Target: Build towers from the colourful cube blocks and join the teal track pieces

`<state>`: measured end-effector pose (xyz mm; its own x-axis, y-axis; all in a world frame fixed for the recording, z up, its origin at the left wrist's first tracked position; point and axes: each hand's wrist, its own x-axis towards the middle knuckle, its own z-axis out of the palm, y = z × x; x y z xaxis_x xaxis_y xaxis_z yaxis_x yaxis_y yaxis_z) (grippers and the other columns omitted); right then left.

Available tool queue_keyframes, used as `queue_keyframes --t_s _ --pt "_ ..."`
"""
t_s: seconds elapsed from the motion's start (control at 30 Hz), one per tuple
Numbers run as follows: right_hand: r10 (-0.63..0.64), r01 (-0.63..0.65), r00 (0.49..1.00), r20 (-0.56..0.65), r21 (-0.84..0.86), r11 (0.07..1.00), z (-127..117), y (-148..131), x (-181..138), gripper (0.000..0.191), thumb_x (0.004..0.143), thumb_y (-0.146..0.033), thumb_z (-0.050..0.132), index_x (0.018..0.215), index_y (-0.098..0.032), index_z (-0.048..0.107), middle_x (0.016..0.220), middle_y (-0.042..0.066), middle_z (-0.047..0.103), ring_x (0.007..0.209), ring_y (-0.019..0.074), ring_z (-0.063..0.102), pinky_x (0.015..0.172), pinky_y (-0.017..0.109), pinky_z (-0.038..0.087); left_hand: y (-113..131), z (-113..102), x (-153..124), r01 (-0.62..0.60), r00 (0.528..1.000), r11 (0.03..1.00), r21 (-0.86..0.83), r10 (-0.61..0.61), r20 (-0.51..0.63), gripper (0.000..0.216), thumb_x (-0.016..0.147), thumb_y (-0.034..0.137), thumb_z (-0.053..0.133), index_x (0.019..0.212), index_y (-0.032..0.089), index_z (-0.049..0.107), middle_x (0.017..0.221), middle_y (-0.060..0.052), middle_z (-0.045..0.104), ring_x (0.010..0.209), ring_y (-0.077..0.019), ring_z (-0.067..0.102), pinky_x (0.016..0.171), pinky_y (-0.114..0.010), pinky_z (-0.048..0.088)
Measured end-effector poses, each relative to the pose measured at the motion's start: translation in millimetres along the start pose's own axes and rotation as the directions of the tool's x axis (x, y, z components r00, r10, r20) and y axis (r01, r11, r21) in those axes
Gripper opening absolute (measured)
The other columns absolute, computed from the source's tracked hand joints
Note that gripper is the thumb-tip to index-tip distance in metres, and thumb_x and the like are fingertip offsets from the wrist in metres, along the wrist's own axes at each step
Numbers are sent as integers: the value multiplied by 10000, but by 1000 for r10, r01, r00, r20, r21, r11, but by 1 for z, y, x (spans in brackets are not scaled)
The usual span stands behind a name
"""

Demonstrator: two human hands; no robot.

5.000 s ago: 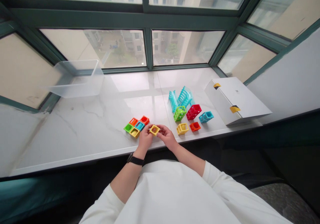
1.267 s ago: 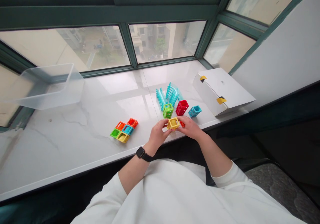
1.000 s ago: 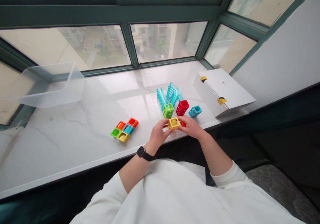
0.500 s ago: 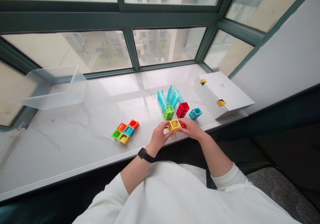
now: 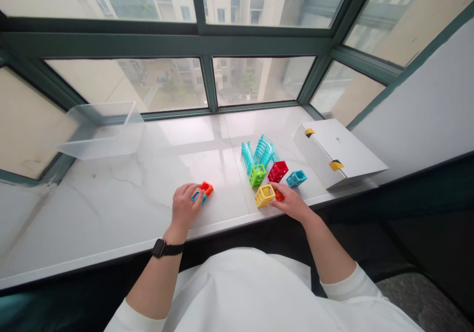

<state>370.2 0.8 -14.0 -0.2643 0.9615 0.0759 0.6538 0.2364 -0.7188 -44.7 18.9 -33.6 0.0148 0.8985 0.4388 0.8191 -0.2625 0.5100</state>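
Note:
My left hand (image 5: 184, 206) curls over the flat group of small toy blocks on the left. Its thumb lies against a blue block (image 5: 198, 195), and an orange block (image 5: 207, 188) shows beyond the fingers. The rest of that group is hidden under the hand. My right hand (image 5: 291, 202) is closed with its fingertips at the right side of a yellow openwork block (image 5: 264, 195), which stands on the sill. A red-orange block (image 5: 279, 195) shows partly beneath those fingers. Just behind are a green block (image 5: 257, 175) and a dark red block (image 5: 278, 171).
Clear turquoise track pieces (image 5: 249, 155) lie behind the blocks. A blue openwork block (image 5: 296, 178) is to the right. Farther right sits a white box (image 5: 346, 147) with yellow-and-black tabs. A transparent bin (image 5: 107, 144) stands at the far left, near the window frame (image 5: 211, 83).
My left hand has left the yellow block and moved left onto the flat group of blocks. The yellow block is now lower, on the sill, beside my right hand. The view has shifted slightly.

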Motion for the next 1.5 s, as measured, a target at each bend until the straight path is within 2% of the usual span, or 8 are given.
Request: queue_keyframes --t_s 0.17,0.3,0.37,0.47,0.6,0.73,0.87,1.5 --pt "-31 44 978 -204 58 997 -9 -9 -17 735 916 -410 768 1581 -293 477 1405 115 678 1170 277 706 1009 462 603 -26 2 0 117 991 985 123 -124 53 329 996 440 611 1237 238 710 1333 -120 660 1250 -323 627 1127 -529 493" --pt "-78 145 787 -612 59 988 -7 -32 -28 448 969 -358 690 1400 -259 619 1113 76 713 978 242 701 890 434 614 -25 13 -1 171 972 961 217 -200 122 383 1024 471 559 1284 233 707 1392 -147 649 1278 -340 618 1116 -514 485" --pt "-119 233 707 -697 70 970 4 -53 -32 289 985 -321 659 1268 -263 670 993 50 695 893 229 688 861 429 613 -22 17 -2 172 966 951 258 -214 145 391 1036 493 535 1267 239 722 1397 -153 655 1249 -339 634 1098 -507 484" --pt "-209 332 786 -581 112 937 32 -89 -28 125 999 -296 618 1092 -285 701 906 58 701 854 250 699 828 445 625 -16 22 -2 137 972 937 322 -189 137 412 1035 539 532 1182 224 754 1384 -177 663 1187 -351 655 1091 -544 464" --pt "-229 268 957 -180 236 934 92 -117 5 245 1017 -284 563 1210 -306 713 1107 86 712 944 246 714 872 424 637 -7 26 -3 77 981 940 332 -130 141 390 1056 502 501 1088 217 765 1350 -176 686 1137 -352 672 1059 -559 469" --pt "-171 190 978 -116 173 967 159 -104 50 438 970 -229 636 1405 -286 649 1396 134 599 1331 308 591 1174 537 500 -1 28 -6 -41 977 968 249 -14 214 342 1078 396 458 1069 256 770 1349 -125 703 1130 -299 689 1002 -464 510" --pt "-135 145 987 -82 122 982 203 -82 73 395 994 -214 634 1380 -282 679 1378 133 614 1307 308 595 1175 535 488 -2 27 -6 -80 967 973 217 23 252 343 1085 379 445 1091 269 769 1352 -107 705 1140 -283 692 995 -441 517" --pt "-29 115 963 -270 310 944 208 -63 68 153 1032 -300 544 1136 -247 642 1306 125 668 1253 265 638 1112 435 526 -3 28 -4 -47 964 974 223 -14 266 315 1070 305 448 1074 258 759 1336 -111 707 1139 -300 696 957 -448 511"
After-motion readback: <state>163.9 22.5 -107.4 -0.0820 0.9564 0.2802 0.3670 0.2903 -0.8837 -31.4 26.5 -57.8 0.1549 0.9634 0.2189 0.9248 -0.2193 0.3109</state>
